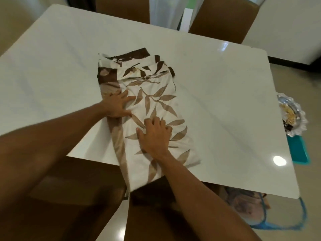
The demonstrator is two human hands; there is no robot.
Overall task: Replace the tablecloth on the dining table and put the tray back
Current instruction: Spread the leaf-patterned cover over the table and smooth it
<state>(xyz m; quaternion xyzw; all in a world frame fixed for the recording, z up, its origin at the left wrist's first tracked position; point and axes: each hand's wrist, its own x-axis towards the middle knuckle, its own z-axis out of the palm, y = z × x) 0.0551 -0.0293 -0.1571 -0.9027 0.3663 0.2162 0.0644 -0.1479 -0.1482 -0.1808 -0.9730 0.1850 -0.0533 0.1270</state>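
A folded tablecloth (pixel 156 94), white with brown leaves and dark brown borders, lies across the bare white dining table (pixel 217 105), its near end hanging over the front edge. My left hand (pixel 115 105) presses flat on the cloth's left border, fingers spread. My right hand (pixel 154 134) rests on the cloth nearer the front edge, fingers curled and pinching the fabric. A silver scalloped tray (pixel 293 115) holding small items sits off the table's right edge, on a teal surface (pixel 298 150).
Brown chairs stand at the far side (pixel 224 16) and near side (pixel 78 185) of the table. A blue-rimmed basket with patterned cloth (pixel 264 209) sits on the floor at the near right corner.
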